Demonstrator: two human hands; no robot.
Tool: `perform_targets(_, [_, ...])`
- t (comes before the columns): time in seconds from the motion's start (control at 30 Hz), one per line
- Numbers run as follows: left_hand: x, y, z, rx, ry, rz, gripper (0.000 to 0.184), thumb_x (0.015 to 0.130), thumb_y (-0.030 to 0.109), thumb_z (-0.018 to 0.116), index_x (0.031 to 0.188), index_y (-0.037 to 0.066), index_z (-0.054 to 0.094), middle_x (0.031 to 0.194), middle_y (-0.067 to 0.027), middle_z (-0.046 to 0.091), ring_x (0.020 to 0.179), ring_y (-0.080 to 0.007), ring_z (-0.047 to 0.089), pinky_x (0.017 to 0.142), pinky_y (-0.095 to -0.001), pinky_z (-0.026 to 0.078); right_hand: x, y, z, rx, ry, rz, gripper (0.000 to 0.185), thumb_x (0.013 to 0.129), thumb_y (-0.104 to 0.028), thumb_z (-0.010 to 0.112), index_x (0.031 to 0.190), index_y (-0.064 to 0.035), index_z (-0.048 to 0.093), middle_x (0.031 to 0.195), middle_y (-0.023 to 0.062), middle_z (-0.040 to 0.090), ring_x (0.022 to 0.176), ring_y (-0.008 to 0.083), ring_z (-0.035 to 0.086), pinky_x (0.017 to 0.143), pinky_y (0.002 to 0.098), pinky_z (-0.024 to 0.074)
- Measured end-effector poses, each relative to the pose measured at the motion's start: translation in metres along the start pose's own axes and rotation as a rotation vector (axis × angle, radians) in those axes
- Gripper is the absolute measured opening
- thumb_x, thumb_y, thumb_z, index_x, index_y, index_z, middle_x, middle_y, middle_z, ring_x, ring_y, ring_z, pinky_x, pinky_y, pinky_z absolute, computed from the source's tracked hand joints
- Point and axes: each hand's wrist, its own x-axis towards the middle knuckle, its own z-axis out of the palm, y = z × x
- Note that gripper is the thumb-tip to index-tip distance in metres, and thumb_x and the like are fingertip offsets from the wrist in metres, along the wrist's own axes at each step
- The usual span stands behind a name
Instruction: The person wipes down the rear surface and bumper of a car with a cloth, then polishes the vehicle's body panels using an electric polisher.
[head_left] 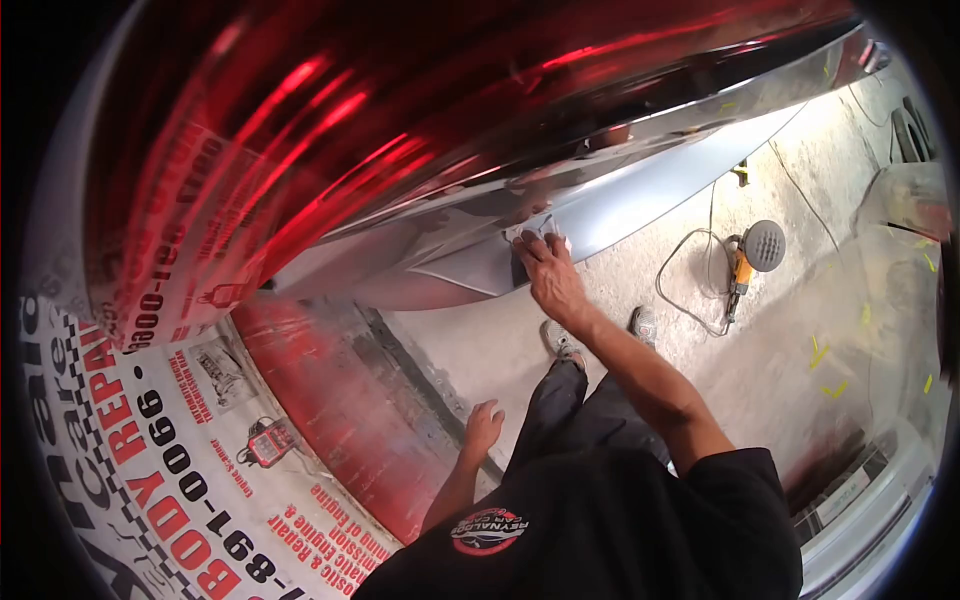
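With my left hand (483,425) open and empty, my right hand (554,280) grips a pale sheet (514,233) against the silver-grey car panel (620,205), near its lower edge, where light, even finger pressure should best follow the curve.

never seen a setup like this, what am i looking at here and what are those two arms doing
There is no machine here: these are a person's bare hands, in one picture from a camera worn on their head, looking forward and down. The right hand presses a small pale piece, perhaps paper or cloth, against a glossy grey panel. The left hand is open, with nothing visible in it. Shiny red bodywork fills the top. An orange power tool with a round pad lies on the floor, and a printed banner spreads at lower left.
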Motion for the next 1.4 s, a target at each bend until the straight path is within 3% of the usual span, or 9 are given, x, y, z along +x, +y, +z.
perform_targets(0.1, [0.004,0.009,-0.014,-0.043,0.060,-0.014,0.041,0.092,0.026,0.070,0.127,0.005,0.066,0.122,-0.0238,0.066,0.116,-0.0421,0.062,0.102,-0.0477,0.049,0.020,-0.054,0.035,0.467,0.143,0.140,0.059,0.072,0.008,0.064,0.130,-0.0044,0.065,0.134,0.0173,0.064,0.125,0.0389,0.057,0.110,0.0478,0.0425])
perform_targets(0.17, [0.003,0.009,-0.016,-0.065,0.073,-0.045,0.041,0.092,0.026,0.069,0.127,0.005,0.066,0.120,-0.0243,0.067,0.116,-0.0425,0.062,0.102,-0.0477,0.050,0.035,-0.086,-0.003,0.590,-0.037,0.259,0.058,0.074,0.008,0.061,0.131,-0.0029,0.065,0.133,0.0187,0.064,0.125,0.0390,0.056,0.109,0.0482,0.0429])
perform_targets(0.3, [-0.001,-0.005,-0.006,0.005,0.020,-0.014,0.040,0.093,0.027,0.068,0.127,0.005,0.067,0.118,-0.0255,0.067,0.115,-0.0436,0.062,0.101,-0.0483,0.050,0.010,0.001,0.020,0.130,0.022,-0.073,0.056,0.077,0.007,0.056,0.132,0.0000,0.063,0.132,0.0179,0.063,0.122,0.0396,0.056,0.107,0.0461,0.0445])
perform_targets(0.57, [-0.005,-0.016,0.003,0.021,-0.058,-0.046,0.040,0.094,0.026,0.066,0.128,0.005,0.066,0.117,-0.0252,0.069,0.113,-0.0424,0.064,0.101,-0.0493,0.049,0.043,-0.126,-0.005,0.636,0.133,0.033,0.049,0.080,0.008,0.059,0.124,-0.0095,0.070,0.120,0.0177,0.068,0.112,0.0407,0.060,0.099,0.0495,0.0500])
perform_targets(0.97, [0.016,-0.016,-0.003,-0.001,-0.030,-0.021,0.039,0.094,0.025,0.066,0.127,0.004,0.065,0.111,-0.0254,0.069,0.109,-0.0435,0.064,0.097,-0.0500,0.051,0.018,-0.065,0.025,0.282,0.187,-0.055,0.043,0.085,0.006,0.063,0.124,-0.0103,0.071,0.124,0.0137,0.068,0.110,0.0391,0.063,0.095,0.0461,0.0532])
perform_targets(1.1, [0.010,-0.006,-0.010,-0.045,-0.014,-0.011,0.037,0.095,0.025,0.065,0.126,0.004,0.066,0.113,-0.0259,0.070,0.110,-0.0432,0.065,0.098,-0.0495,0.051,0.010,-0.027,0.013,0.174,0.056,0.193,0.039,0.080,0.007,0.060,0.114,-0.0048,0.074,0.124,0.0144,0.069,0.112,0.0380,0.062,0.099,0.0470,0.0484])
perform_targets(1.23, [0.020,-0.023,0.003,0.030,-0.107,0.028,0.036,0.094,0.023,0.065,0.124,0.003,0.067,0.112,-0.0261,0.070,0.109,-0.0434,0.065,0.098,-0.0490,0.051,0.016,-0.081,0.005,0.511,0.102,0.140,0.053,0.072,0.009,0.062,0.121,-0.0068,0.070,0.130,0.0129,0.066,0.120,0.0370,0.057,0.106,0.0451,0.0449])
perform_targets(1.33, [0.024,-0.023,-0.001,0.074,-0.135,0.035,0.035,0.095,0.022,0.064,0.124,0.002,0.067,0.111,-0.0257,0.070,0.108,-0.0435,0.066,0.097,-0.0494,0.052,0.002,0.015,0.031,-0.028,0.024,-0.069,0.053,0.079,0.004,0.058,0.129,-0.0080,0.067,0.133,0.0096,0.065,0.123,0.0319,0.054,0.105,0.0419,0.0430])
perform_targets(1.4, [0.025,-0.018,-0.009,0.064,-0.094,0.075,0.035,0.095,0.023,0.063,0.124,0.003,0.067,0.110,-0.0256,0.070,0.106,-0.0435,0.066,0.095,-0.0498,0.052,0.006,0.009,-0.002,0.045,-0.041,0.056,0.051,0.080,0.004,0.055,0.129,-0.0067,0.066,0.133,0.0099,0.064,0.123,0.0320,0.054,0.102,0.0414,0.0448])
